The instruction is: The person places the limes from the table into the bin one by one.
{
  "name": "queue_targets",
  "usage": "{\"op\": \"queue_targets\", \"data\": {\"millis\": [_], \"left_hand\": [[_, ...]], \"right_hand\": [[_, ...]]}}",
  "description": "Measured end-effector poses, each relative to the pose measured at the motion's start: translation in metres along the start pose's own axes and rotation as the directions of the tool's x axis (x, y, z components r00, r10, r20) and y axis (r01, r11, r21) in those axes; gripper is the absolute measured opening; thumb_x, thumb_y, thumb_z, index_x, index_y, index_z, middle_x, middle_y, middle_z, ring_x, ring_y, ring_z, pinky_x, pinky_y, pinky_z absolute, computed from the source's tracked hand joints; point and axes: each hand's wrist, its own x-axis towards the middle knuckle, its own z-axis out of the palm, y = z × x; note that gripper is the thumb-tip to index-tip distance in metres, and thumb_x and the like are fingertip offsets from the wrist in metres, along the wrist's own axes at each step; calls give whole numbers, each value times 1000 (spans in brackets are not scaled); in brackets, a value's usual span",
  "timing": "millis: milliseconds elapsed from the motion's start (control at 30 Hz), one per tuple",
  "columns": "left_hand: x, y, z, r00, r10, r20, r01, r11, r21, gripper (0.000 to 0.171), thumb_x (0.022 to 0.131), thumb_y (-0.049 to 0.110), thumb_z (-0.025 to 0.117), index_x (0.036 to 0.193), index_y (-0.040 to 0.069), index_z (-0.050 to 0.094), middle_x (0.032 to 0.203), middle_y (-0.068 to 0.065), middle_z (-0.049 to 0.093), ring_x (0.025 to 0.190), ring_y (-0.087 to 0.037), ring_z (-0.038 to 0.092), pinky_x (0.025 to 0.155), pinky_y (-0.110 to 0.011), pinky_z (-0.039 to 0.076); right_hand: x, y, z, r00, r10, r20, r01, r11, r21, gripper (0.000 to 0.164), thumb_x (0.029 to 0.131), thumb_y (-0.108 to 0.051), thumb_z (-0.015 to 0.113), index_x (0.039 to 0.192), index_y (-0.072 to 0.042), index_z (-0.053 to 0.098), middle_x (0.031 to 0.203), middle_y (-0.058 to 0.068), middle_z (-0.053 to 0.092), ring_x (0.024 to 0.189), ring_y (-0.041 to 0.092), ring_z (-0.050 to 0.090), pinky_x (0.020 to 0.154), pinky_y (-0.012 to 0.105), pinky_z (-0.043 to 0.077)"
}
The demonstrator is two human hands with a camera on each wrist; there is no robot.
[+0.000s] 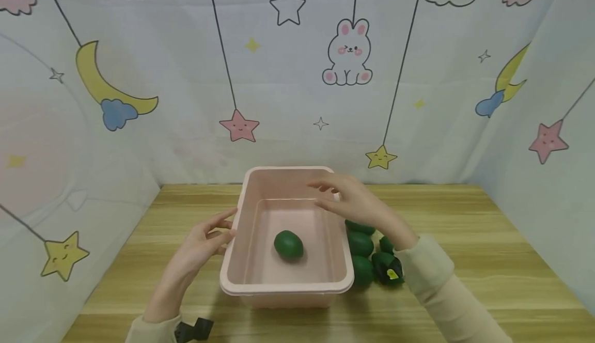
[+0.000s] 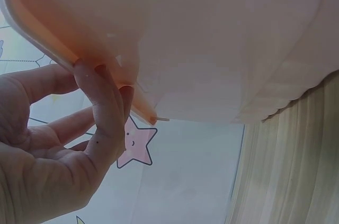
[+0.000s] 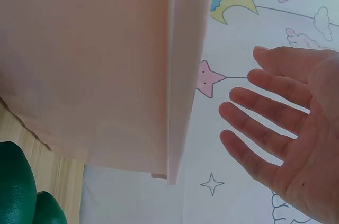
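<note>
A pale pink plastic bin [image 1: 285, 287] stands on the table with one dark green, egg-shaped object [image 1: 288, 245] lying on its floor. My left hand [image 1: 204, 242] is at the bin's left side, holding the rim; in the left wrist view, bent fingers [image 2: 103, 110] meet the rim's edge and lip. Above the right rim hovers my right hand [image 1: 350, 201], fingers spread and nothing in them. The right wrist view shows that hand [image 3: 286, 128] apart from the bin wall [image 3: 106, 75]. Several more smooth green egg-shaped objects [image 1: 361, 270] lie against the bin's right side, partly hidden by it.
Beside the green objects sits a darker piece [image 1: 387, 268] with a small yellow patch. The wood-grain table [image 1: 469, 260] reaches back to a white printed cloth [image 1: 288, 74]. A black strap [image 1: 192, 329] is at my left cuff.
</note>
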Motion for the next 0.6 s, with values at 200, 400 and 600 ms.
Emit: {"op": "queue_targets", "data": {"millis": [200,400,600], "left_hand": [[0,-1,-1,1000,5,1,-5,1000,2,58,96,17,57,149,10,35,128,-22,46,90,-5,63,77,-27,56],[0,-1,-1,1000,5,4,-5,1000,-2,58,96,17,57,149,10,34,128,-22,46,90,-5,63,77,-27,56],[-1,0,0,1000,-1,-3,1,1000,8,58,96,17,57,149,10,35,129,-23,45,88,-5,62,75,-26,56]], "right_hand": [[-7,0,2,1000,2,-29,-2,1000,25,35,94,-24,63,128,-16,61,124,1,65,107,19,62,91,44,52],[-14,2,4,998,10,-55,-7,999,48,35,94,-25,62,128,-17,61,124,-1,65,109,19,61,94,44,51],[-23,4,5,996,6,-91,-2,999,36,35,94,-22,63,128,-16,62,124,0,65,109,19,61,93,44,51]]}}
